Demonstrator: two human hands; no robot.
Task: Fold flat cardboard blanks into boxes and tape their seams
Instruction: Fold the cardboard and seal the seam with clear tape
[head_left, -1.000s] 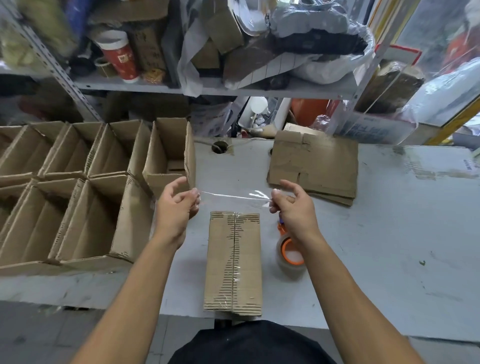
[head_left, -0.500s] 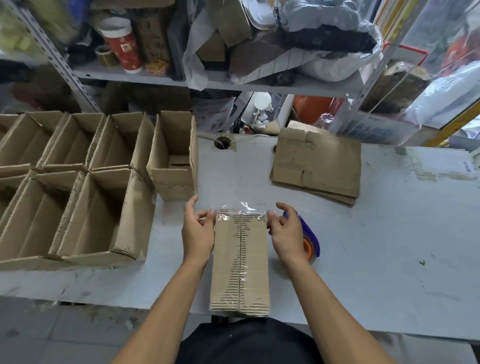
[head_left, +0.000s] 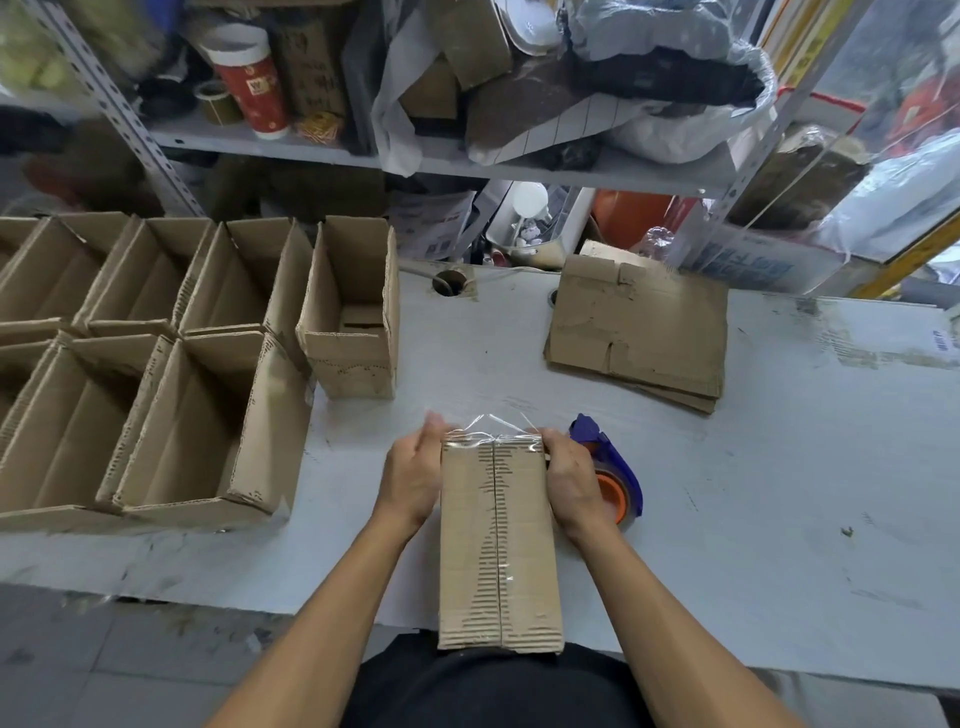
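A folded cardboard box (head_left: 498, 545) lies bottom-up at the table's near edge, its centre seam running away from me under clear tape. A strip of clear tape (head_left: 493, 434) crosses the box's far end and stands up crumpled above it. My left hand (head_left: 415, 475) holds the box's far left corner, fingers over the tape end. My right hand (head_left: 569, 475) holds the far right corner the same way. A blue and orange tape dispenser (head_left: 610, 470) sits just right of my right hand.
Several open finished boxes (head_left: 208, 415) crowd the table's left side, the nearest one (head_left: 353, 322) standing beyond my left hand. A stack of flat blanks (head_left: 641, 327) lies far right of centre. A cluttered metal shelf (head_left: 363, 150) rises behind the white table (head_left: 779, 467).
Both hands brought the stretched tape strip down from the air onto the box's far end, then slid onto its corners. The box has been pulled nearer to me.
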